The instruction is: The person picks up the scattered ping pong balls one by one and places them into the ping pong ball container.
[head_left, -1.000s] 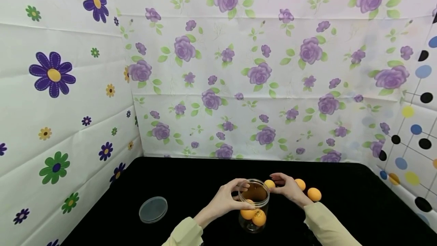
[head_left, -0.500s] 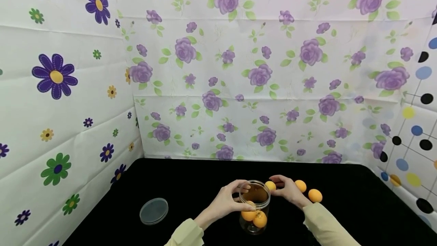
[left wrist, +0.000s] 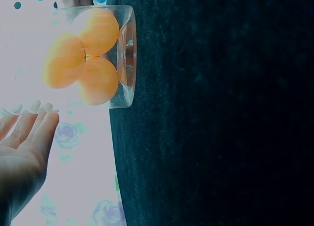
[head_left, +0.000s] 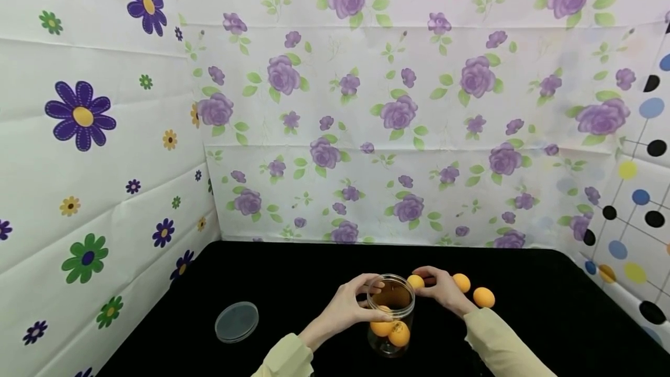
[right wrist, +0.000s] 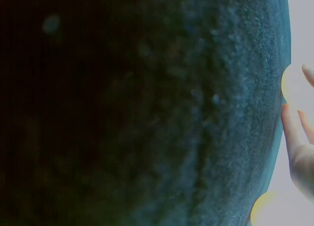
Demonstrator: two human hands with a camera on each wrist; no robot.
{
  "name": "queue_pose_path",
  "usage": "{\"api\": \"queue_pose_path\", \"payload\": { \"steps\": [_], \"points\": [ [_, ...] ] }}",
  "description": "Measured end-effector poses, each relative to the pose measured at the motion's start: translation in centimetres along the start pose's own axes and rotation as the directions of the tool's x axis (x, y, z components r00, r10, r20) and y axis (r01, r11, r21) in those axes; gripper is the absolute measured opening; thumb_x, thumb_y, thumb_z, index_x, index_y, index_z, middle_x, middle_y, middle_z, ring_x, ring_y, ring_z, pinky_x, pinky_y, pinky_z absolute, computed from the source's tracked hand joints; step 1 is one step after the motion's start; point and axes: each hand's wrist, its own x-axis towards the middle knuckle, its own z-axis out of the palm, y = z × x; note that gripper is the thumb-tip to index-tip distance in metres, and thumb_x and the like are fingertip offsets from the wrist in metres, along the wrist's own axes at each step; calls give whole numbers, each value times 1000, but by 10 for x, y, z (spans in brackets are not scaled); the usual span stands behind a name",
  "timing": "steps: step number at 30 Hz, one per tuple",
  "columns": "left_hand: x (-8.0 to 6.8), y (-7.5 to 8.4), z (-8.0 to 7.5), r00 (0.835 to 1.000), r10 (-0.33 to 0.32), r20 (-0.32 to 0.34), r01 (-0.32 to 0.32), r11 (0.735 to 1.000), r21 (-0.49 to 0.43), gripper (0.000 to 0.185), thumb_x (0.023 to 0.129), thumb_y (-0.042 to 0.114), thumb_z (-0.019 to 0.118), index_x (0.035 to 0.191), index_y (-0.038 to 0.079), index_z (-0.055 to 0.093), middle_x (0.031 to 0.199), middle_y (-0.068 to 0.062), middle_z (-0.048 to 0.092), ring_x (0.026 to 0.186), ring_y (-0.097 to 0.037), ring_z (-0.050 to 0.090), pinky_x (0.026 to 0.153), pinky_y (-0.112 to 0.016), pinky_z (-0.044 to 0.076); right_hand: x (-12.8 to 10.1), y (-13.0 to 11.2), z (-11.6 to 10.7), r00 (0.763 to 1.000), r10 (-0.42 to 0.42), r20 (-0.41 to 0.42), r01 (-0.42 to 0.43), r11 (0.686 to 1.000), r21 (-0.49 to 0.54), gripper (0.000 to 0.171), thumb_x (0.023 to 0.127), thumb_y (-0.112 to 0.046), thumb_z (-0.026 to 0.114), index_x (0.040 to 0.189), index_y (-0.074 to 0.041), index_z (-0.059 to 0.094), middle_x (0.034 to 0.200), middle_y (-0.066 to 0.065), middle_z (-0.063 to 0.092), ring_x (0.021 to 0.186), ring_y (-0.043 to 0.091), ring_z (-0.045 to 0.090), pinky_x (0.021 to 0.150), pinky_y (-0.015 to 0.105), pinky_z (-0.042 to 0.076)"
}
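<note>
Over the last second almost nothing shifted: the left hand (head_left: pixel 348 307) kept its fingers curled round the rim of the clear jar (head_left: pixel 389 316), upright on the black surface (head_left: pixel 293 284) with three orange balls inside. The right hand (head_left: pixel 444 290) still pinched one orange ball (head_left: pixel 416 281) just beside the jar's mouth, not yet over it; two more balls (head_left: pixel 483 297) lay behind that hand, the lid (head_left: pixel 236 321) well to the left.

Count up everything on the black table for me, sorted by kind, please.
Orange balls: 6, three in the jar, one in the right hand, two loose
Clear jar: 1
Clear lid: 1
Total: 8
</note>
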Motion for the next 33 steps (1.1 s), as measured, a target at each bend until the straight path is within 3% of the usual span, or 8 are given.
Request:
{"api": "queue_pose_path", "payload": {
  "steps": [16, 23, 33],
  "points": [
    [-1, 1, 0, 1000, 0, -6, 0, 1000, 12, 55, 78, 19, 73, 128, 18, 49, 118, 2, 53, 106, -18, 50, 84, -34, 44, -1, -2, -3, 1000, -12, 27, 11, 998, 64, 40, 76, -10, 74, 108, 8, 57, 99, 15, 59, 87, 29, 58, 69, 33, 49],
    [0, 1, 0, 1000, 8, -3, -8, 1000, 9, 55, 78, 17, 73, 127, 18, 49, 118, 1, 53, 107, -22, 49, 83, -35, 44, -4, -8, -4, 998, 12, 66, -19, 994, 106, 43, 78, -15, 72, 112, 6, 56, 103, 16, 58, 90, 30, 57, 71, 35, 49],
    [0, -3, -1, 1000, -4, 4, 4, 1000, -5, 55, 79, 18, 72, 128, 18, 49, 118, 2, 53, 107, -20, 49, 84, -35, 44, -2, -22, -7, 996, -21, 83, 11, 992, 124, 40, 80, -13, 71, 112, 5, 57, 106, 18, 57, 92, 33, 57, 72, 37, 49]
  ]
}}
